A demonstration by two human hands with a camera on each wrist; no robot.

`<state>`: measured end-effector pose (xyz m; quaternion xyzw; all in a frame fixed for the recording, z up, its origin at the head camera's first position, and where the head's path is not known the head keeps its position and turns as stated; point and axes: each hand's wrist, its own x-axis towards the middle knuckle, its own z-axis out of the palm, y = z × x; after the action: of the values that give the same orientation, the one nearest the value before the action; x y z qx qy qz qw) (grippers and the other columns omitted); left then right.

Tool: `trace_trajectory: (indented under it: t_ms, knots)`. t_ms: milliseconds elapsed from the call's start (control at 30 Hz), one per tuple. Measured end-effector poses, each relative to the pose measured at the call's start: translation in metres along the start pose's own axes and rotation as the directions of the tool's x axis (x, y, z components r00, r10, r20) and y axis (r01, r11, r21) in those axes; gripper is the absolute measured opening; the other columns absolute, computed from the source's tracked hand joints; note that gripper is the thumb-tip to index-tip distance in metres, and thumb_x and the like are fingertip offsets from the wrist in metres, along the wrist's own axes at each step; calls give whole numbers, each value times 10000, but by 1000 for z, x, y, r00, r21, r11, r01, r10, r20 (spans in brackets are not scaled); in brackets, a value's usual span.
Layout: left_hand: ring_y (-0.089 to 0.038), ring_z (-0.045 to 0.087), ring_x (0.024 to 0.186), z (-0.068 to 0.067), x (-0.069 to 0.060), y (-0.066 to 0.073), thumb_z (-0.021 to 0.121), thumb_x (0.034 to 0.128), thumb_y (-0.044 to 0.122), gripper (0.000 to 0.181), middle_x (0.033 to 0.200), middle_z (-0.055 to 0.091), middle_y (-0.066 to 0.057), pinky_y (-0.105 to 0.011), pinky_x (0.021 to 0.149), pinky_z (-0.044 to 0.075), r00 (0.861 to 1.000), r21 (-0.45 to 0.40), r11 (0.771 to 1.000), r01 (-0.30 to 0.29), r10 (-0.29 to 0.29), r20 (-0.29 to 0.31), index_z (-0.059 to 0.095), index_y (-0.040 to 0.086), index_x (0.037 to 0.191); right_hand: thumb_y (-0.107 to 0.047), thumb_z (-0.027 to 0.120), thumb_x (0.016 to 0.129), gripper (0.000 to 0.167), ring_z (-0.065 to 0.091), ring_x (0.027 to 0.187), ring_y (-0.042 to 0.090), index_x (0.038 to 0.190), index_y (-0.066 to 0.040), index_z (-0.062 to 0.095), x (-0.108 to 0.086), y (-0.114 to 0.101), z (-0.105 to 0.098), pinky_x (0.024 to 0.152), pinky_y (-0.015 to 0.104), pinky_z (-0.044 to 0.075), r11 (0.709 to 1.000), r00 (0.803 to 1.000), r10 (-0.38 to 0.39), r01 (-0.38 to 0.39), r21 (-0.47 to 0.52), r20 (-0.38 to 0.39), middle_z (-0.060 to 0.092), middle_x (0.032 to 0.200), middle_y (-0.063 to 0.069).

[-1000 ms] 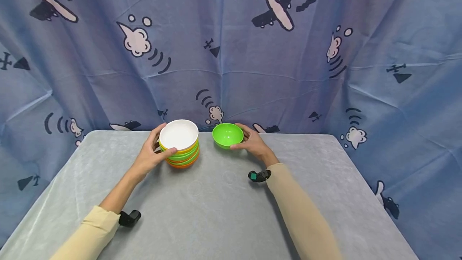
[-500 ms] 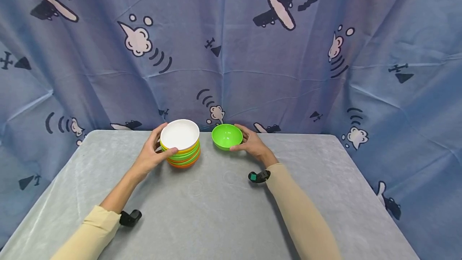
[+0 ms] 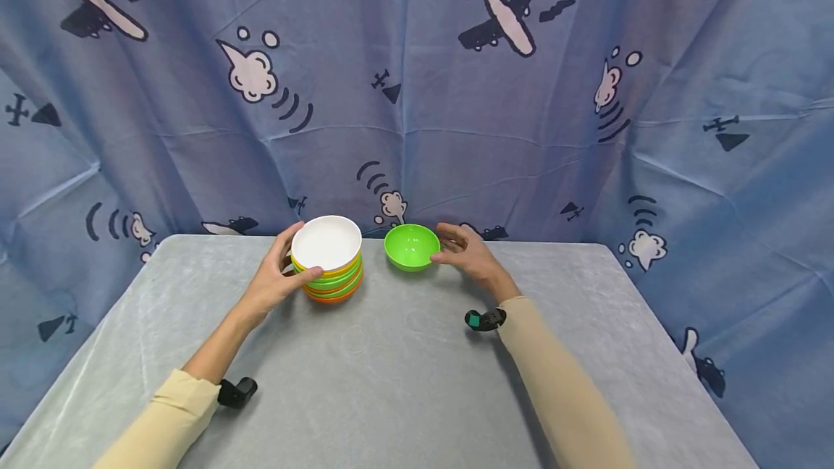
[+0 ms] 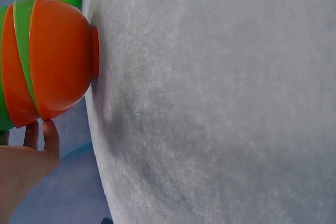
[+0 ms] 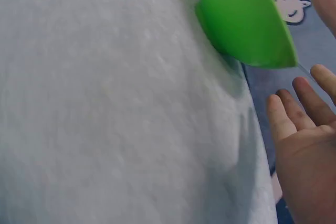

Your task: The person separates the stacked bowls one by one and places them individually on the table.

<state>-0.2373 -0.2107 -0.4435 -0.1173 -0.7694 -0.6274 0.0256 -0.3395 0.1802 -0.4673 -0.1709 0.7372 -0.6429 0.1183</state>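
Note:
A stack of bowls in orange, green and yellow, with a white bowl on top, stands at the back of the table, left of centre. My left hand holds it from the left, thumb on the near side and fingers round the far side. In the left wrist view the lowest orange bowl rests on the tabletop. To the right of the stack sits a single green bowl, upright. Beside it is my right hand; in the right wrist view its fingers are spread, apart from the green bowl.
The table has a pale grey cloth cover. Just behind its far edge hangs a blue curtain printed with planes and clouds. Each wrist wears a black camera, such as the right wrist camera.
My right hand has let go of the green bowl and moved a little to the right. The left hand stays on the stack, which has not visibly moved on the table.

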Motion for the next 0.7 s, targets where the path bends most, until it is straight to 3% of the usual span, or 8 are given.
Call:
trace_trajectory:
  t_ms: [233,367,700]
  knots:
    - [-422,294,1424,-3,0,-2,792,896,106,982,1642,219,-120,-607,1089,309,999,1,1000,14,-14,38,155,165,1641,-76,728,956,651,382,1422,312,1521,10,415,-20,-14,-23,1072,392,414,999,999,-50,50,-15,-21,387,1544,230]
    - [-419,295,1426,-4,0,-4,794,899,117,964,1633,237,-123,-600,1087,323,999,9,1000,16,-16,46,176,170,1637,-86,715,969,624,411,1400,337,1506,42,425,-28,-21,-31,1054,353,431,997,997,-78,78,-3,-28,421,1521,229]
    - [-380,311,1415,-3,1,-3,790,897,97,954,1608,277,-126,-593,1080,332,999,-4,1000,-1,1,47,187,159,1633,-44,729,948,540,476,1335,403,1435,53,519,-40,-27,-32,994,338,483,990,990,-137,138,37,-45,474,1462,276]
